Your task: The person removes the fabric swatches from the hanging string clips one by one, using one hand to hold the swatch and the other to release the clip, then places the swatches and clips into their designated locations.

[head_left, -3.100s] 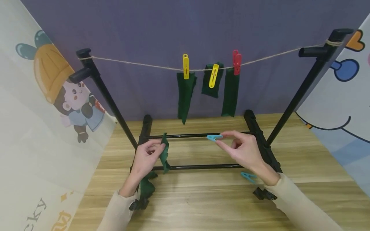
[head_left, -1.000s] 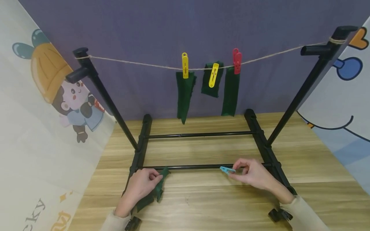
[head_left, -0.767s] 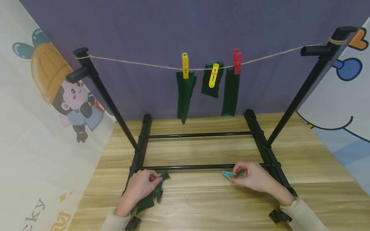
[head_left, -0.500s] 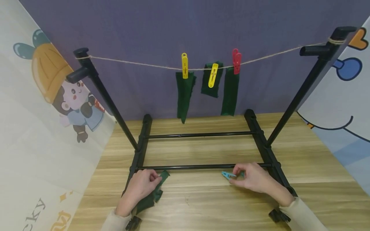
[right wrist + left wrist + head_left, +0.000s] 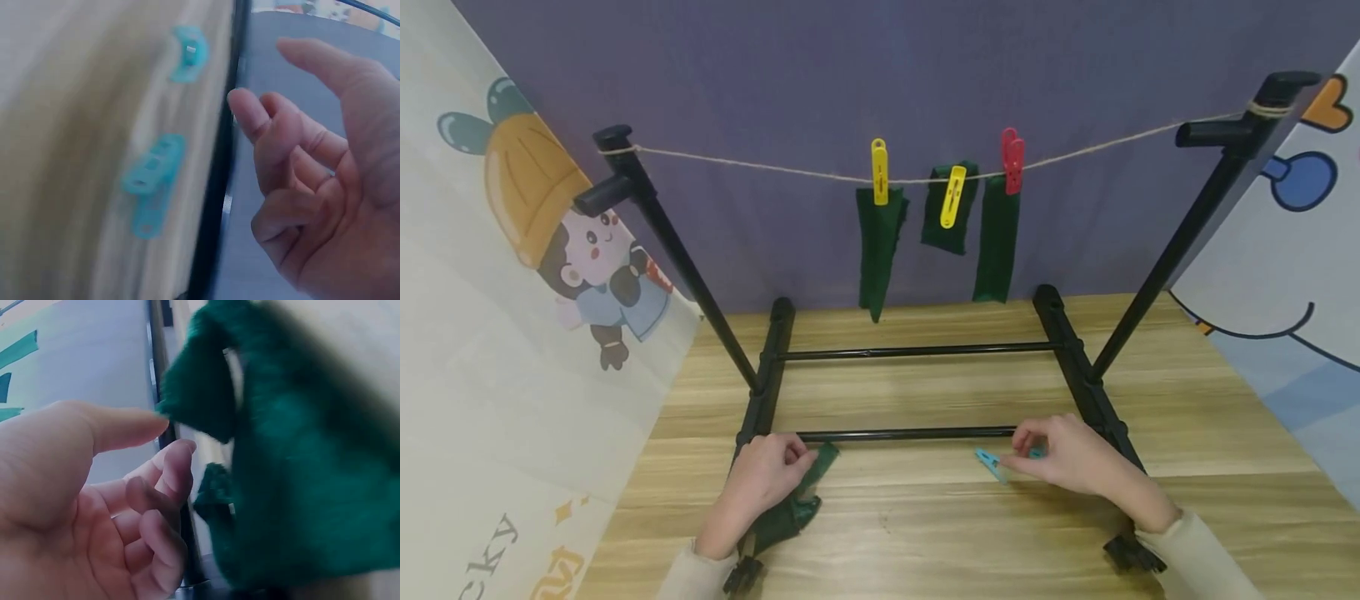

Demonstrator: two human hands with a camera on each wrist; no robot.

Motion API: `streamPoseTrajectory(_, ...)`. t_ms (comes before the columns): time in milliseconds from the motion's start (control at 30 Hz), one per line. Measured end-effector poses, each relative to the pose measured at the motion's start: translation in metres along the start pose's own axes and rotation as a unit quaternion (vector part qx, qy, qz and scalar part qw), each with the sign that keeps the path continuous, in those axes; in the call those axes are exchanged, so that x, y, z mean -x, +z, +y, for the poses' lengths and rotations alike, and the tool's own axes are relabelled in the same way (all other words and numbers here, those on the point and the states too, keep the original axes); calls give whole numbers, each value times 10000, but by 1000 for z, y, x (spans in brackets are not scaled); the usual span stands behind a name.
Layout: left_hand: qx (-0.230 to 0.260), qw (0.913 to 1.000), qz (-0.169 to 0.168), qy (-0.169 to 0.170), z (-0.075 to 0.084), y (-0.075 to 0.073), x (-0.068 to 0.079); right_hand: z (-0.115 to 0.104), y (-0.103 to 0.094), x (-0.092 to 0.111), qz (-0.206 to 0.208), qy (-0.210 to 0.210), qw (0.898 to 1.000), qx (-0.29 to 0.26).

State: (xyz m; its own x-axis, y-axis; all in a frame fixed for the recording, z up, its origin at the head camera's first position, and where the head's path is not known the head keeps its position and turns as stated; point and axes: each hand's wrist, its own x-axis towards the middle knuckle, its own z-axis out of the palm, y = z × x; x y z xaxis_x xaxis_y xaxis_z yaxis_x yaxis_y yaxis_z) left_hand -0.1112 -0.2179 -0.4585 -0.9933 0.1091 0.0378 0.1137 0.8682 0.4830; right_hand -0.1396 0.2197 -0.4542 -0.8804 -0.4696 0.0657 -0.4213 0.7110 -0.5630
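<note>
My left hand (image 5: pixel 766 473) is just above the dark green cloth pieces (image 5: pixel 782 523) on the table. In the left wrist view its thumb and fingers stand apart, the thumb tip near a corner of the green cloth (image 5: pixel 312 469), with nothing pinched. Over two light blue clothespins hovers my right hand (image 5: pixel 1063 457); the right wrist view has its thumb and index parted and its other fingers loosely bent. One clothespin (image 5: pixel 153 181) lies nearer, another clothespin (image 5: pixel 190 53) farther along the table. In the head view, the right fingers partly hide the second clothespin (image 5: pixel 1037 452).
A black rack frame (image 5: pixel 910 434) stands on the wooden table (image 5: pixel 910 542). A twine line (image 5: pixel 737 162) spans its posts. On it hang three green cloth pieces, held by a yellow clothespin (image 5: pixel 880 171), another yellow clothespin (image 5: pixel 953 197) and a red clothespin (image 5: pixel 1012 162).
Both hands have come down to the table from above the front bar. My left hand has let go of its green cloth; the right has released its blue clothespin beside the other one.
</note>
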Motion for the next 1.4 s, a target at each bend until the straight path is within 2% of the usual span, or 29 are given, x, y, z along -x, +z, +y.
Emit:
streamPoseTrajectory(133,167,9998,2,75,3,-9,-3,-2,-13,-3,221,-280,9993,-136)
streamPoseTrajectory(367,415,9989,197,64,8,-21,-12,-13,-32,-12,430,-403,9980,-222)
streamPoseTrajectory(467,530,9983,213,80,11,-26,-15,-18,-38,-16,536,-594,9963,-303)
streamPoseTrajectory(733,861,9959,261,64,16,-39,-21,-39,-54,-27,759,-773,9937,-292)
streamPoseTrajectory(1100,1112,9915,523,429,26,-35,-29,-54,-78,-36,870,-849,9923,-229)
streamPoseTrajectory(1400,1485,9858,682,390,34,-41,-35,-69,-93,-42,981,-1103,9888,-211)
